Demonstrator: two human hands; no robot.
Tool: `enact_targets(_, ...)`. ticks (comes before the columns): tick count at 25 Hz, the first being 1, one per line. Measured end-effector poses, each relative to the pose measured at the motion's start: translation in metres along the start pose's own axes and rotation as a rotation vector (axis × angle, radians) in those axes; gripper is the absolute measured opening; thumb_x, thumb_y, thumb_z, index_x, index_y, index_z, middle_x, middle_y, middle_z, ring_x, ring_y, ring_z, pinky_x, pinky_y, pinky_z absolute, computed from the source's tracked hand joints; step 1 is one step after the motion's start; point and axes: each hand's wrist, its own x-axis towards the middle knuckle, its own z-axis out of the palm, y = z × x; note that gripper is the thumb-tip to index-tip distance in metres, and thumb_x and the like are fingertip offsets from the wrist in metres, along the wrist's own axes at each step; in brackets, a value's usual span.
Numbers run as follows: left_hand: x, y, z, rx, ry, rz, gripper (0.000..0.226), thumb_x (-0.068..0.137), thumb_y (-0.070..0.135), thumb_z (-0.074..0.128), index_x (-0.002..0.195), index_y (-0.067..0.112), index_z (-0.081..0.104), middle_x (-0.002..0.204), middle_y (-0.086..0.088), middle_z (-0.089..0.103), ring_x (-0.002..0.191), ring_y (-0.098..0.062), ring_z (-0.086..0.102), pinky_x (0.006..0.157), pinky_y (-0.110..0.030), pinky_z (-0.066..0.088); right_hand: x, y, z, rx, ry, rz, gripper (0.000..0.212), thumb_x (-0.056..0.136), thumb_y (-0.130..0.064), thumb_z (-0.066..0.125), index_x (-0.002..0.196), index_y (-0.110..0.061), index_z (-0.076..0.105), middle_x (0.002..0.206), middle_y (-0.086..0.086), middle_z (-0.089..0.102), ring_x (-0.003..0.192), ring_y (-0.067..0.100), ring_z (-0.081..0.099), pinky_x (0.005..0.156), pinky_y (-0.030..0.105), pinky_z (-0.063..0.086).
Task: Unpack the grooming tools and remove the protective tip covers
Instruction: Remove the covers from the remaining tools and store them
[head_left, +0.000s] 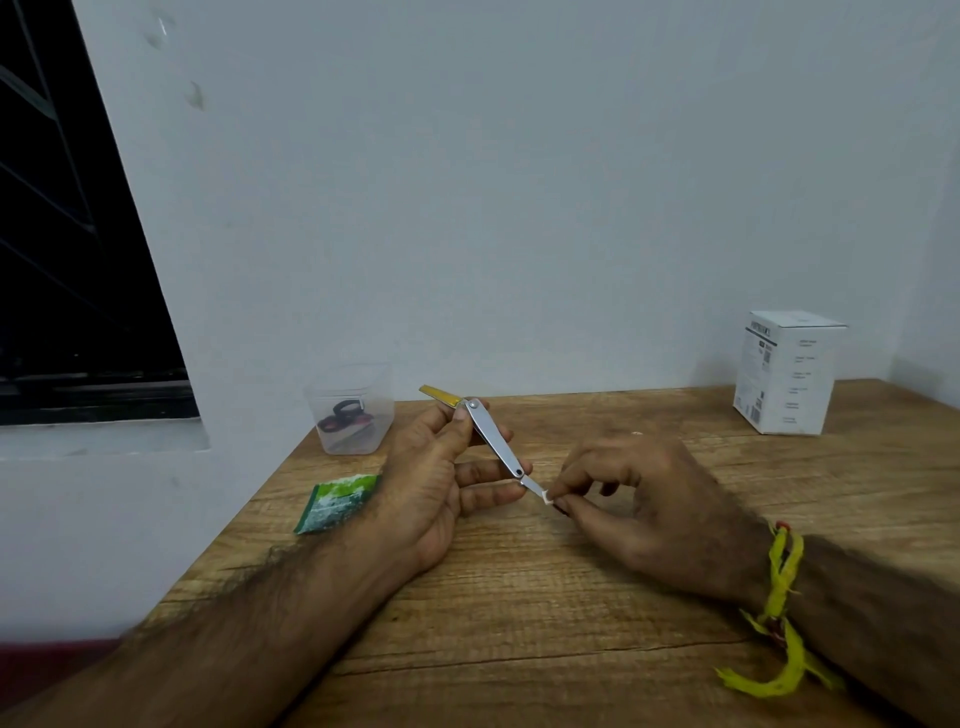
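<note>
- Containers were seen at the back of the wooden worktop (519, 597): a clear plastic tub (349, 410) stood near the wall on the left, and a white carton (787, 371) stood upright at the far right, closed.
- Dark ring-shaped items with a touch of red were held inside the tub; what they were could not be told through the cloudy plastic.
- A torn green sachet (337, 501) lay flat on the worktop just beside the left wrist, in front of the tub.
- A slim metal grooming tool (493, 441) was gripped by the left hand (436, 483) above the worktop, its yellow end (440, 395) angled up and away, its narrow tip pointed down to the right.
- The left thumb was pressed against the tool's upper part, while the other fingers of that hand were curled beneath its shaft.
- A small white tip cover (547, 498) sat at the tool's lower end and was pinched narrowly between the thumb and forefinger of the right hand (639, 499).
- The remaining right fingers were loosely curled above the worktop.
- A yellow thread band (776, 613) was tied round the right wrist, its loose ends trailing onto the worktop.
</note>
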Motion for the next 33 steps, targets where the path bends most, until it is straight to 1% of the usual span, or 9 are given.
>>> enact_targets(7,0.002,0.000,-0.001,-0.010,0.010,0.003,0.018,0.106,0.022,0.048,0.109,0.011,0.062,0.085,-0.008,0.075,0.066,-0.031,0.076,0.045,-0.033,0.058,0.000,0.000,-0.001,0.009,-0.022,-0.007,0.012,0.083,-0.016,0.073,0.092,-0.023,0.078,0.087,-0.017,0.072,0.085,0.003,0.066,0.071,0.029,0.054)
enact_targets(13,0.003,-0.002,-0.002,0.020,0.000,0.013,0.018,0.107,0.023,0.048,0.111,0.012,0.060,0.078,-0.003,0.076,0.065,-0.030,0.076,0.045,-0.034,0.059,0.000,0.003,-0.003,-0.001,-0.075,-0.006,0.012,0.085,-0.019,0.072,0.094,-0.024,0.079,0.088,-0.017,0.072,0.085,0.003,0.066,0.072,0.028,0.054)
enact_targets(17,0.003,-0.005,0.000,0.056,-0.004,0.011,0.015,0.106,0.025,0.050,0.110,0.014,0.060,0.081,-0.006,0.075,0.067,-0.032,0.076,0.045,-0.034,0.058,0.001,0.004,-0.002,0.024,-0.144,-0.005,0.010,0.084,-0.021,0.073,0.091,-0.025,0.080,0.085,-0.015,0.072,0.082,0.004,0.066,0.071,0.029,0.055)
enact_targets(19,0.003,-0.005,0.000,0.061,-0.003,0.005,0.015,0.106,0.025,0.049,0.110,0.015,0.060,0.082,-0.006,0.075,0.068,-0.033,0.076,0.046,-0.034,0.058,0.000,0.007,-0.003,0.022,-0.150,0.005,0.010,0.084,-0.021,0.073,0.090,-0.026,0.080,0.086,-0.016,0.072,0.083,0.003,0.067,0.071,0.029,0.056)
enact_targets(24,0.005,-0.004,0.000,0.064,0.021,-0.019,0.017,0.106,0.026,0.049,0.115,0.016,0.059,0.095,-0.012,0.073,0.070,-0.033,0.076,0.047,-0.034,0.059,0.001,0.010,-0.002,0.027,-0.148,0.023,0.010,0.083,-0.020,0.074,0.088,-0.026,0.080,0.084,-0.016,0.072,0.083,0.004,0.067,0.071,0.029,0.056)
enact_targets(27,0.004,-0.005,0.000,0.088,0.020,-0.013,0.018,0.106,0.026,0.050,0.118,0.017,0.059,0.095,-0.014,0.073,0.070,-0.033,0.076,0.046,-0.033,0.058,0.001,0.014,-0.005,0.013,-0.166,0.037,0.011,0.083,-0.020,0.074,0.089,-0.027,0.080,0.085,-0.017,0.072,0.083,0.002,0.066,0.071,0.028,0.056)
enact_targets(30,0.003,-0.004,0.001,0.096,0.026,-0.014,0.016,0.106,0.026,0.050,0.115,0.018,0.060,0.097,-0.015,0.073,0.071,-0.033,0.076,0.045,-0.034,0.058,0.002,0.018,-0.005,0.002,-0.163,0.044,0.011,0.084,-0.019,0.074,0.090,-0.025,0.080,0.087,-0.016,0.072,0.084,0.002,0.066,0.072,0.030,0.056)
enact_targets(33,0.003,-0.004,0.000,0.111,0.010,-0.004,0.016,0.106,0.027,0.049,0.114,0.019,0.060,0.094,-0.013,0.073,0.070,-0.032,0.076,0.047,-0.035,0.059,0.003,0.019,-0.004,0.036,-0.165,0.059,0.010,0.084,-0.019,0.074,0.090,-0.025,0.079,0.087,-0.016,0.073,0.085,0.002,0.066,0.073,0.031,0.057)
